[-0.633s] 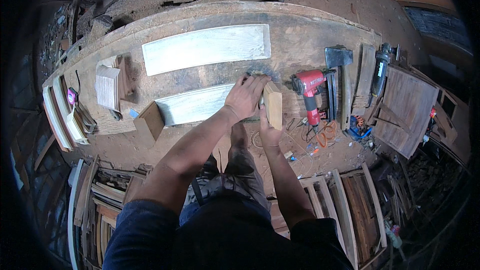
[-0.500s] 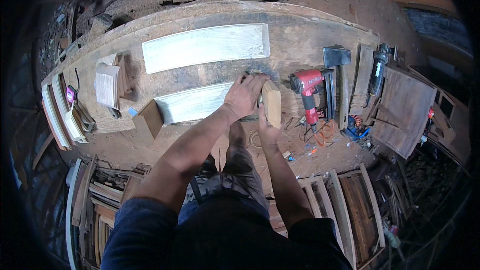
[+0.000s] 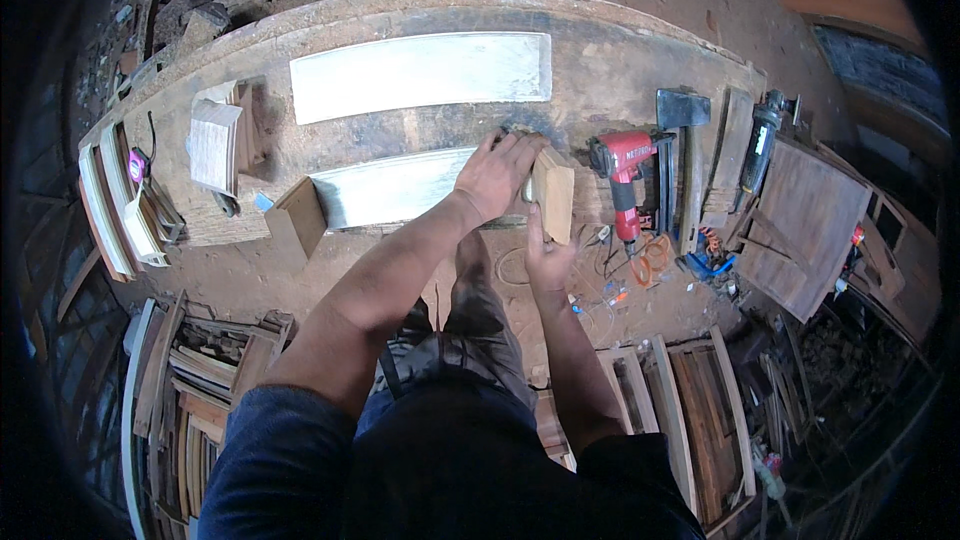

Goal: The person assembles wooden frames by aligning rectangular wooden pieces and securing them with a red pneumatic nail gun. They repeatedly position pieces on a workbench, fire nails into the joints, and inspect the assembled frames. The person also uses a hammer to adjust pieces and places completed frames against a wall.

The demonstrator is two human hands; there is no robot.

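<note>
A pale wooden board (image 3: 553,198) stands on edge across the right end of a whitish panel (image 3: 385,190) near the bench's front. My left hand (image 3: 497,176) lies over that end of the panel, its fingers curled against the board's far part. At the board's near lower end, my right hand (image 3: 550,258) grips it, thumb on the left face; some of its fingers are hidden. Another wooden board (image 3: 300,218) stands at the panel's left end. Farther back, a second whitish panel (image 3: 420,75) lies flat.
A red and black nail gun (image 3: 625,175) lies to the right, beside a hatchet (image 3: 683,110) and an angle grinder (image 3: 762,140). Stacked wood pieces (image 3: 215,145) and a purple tape measure (image 3: 138,164) are at left. An orange hose (image 3: 652,258) coils below the bench edge.
The whole view has shifted slightly, moving the bench up and to the right in the picture. Both hands stay at the board, with little movement against the bench.
</note>
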